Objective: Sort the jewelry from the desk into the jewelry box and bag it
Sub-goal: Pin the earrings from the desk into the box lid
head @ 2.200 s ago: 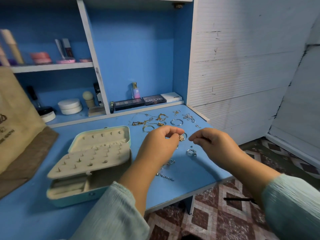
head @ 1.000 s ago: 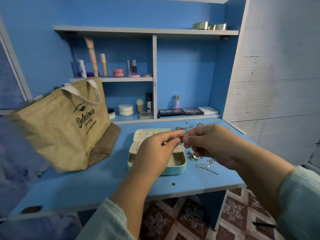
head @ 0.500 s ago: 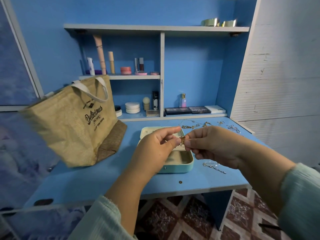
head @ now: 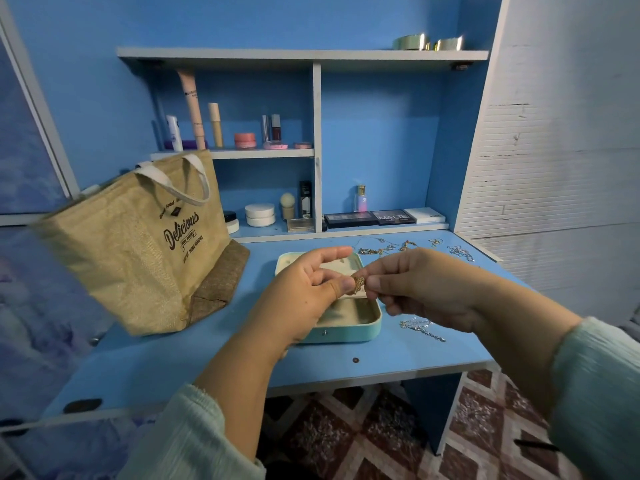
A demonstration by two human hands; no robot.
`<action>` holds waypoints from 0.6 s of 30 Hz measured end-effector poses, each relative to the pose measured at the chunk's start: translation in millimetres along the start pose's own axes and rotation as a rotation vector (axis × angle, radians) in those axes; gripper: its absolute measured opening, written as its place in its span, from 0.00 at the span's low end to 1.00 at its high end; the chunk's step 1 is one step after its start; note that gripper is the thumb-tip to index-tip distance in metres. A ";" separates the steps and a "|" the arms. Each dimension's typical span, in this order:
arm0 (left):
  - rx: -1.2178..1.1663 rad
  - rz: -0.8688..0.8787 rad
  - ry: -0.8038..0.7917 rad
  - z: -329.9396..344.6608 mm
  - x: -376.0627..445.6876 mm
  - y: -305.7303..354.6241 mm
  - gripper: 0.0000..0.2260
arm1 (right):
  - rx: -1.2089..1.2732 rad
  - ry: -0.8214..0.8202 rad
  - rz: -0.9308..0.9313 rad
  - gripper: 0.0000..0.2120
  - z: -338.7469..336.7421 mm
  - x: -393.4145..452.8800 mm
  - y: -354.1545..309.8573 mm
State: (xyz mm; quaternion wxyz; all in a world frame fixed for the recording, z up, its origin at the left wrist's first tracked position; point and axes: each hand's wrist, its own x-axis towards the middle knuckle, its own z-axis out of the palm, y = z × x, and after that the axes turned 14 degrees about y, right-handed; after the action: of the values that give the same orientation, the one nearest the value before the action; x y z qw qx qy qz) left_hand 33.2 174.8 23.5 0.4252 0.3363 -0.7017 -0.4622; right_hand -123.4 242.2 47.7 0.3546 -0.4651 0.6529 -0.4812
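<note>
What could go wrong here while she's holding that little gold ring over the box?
The ring is only pinched between the left hand and right hand, so it might slip and fall past the box to the floor. A sleeve could also sweep the silver chain off the desk edge.

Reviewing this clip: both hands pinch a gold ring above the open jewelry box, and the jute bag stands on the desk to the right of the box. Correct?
Not quite. The head view shows the jute bag left of the jewelry box, not right. The rest holds: left hand and right hand pinch the gold ring above the open box.
</note>
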 end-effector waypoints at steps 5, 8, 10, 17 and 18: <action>-0.032 -0.080 0.010 -0.8 -0.7 -0.2 0.08 | 0.035 0.017 0.013 0.06 3.7 -2.6 1.0; -0.056 -0.102 0.005 -0.5 -2.0 -1.0 0.06 | 0.009 0.050 -0.003 0.07 5.7 -3.3 1.3; -0.070 -0.123 -0.003 -0.2 -2.6 -1.7 0.05 | -0.039 0.095 -0.043 0.07 7.3 -3.7 1.5; -0.192 -0.363 -0.003 1.8 -5.8 -0.7 0.03 | -0.149 0.324 -0.276 0.10 16.2 -7.7 4.8; -0.208 -0.390 -0.001 1.8 -6.0 0.0 0.03 | -0.141 0.322 -0.294 0.10 17.4 -8.5 4.7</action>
State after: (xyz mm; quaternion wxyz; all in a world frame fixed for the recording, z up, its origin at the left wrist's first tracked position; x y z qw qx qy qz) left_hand 34.0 180.6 21.4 0.3599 0.4195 -0.5723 -0.6058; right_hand -106.0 245.5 38.4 0.1389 -0.4961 0.6582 -0.5490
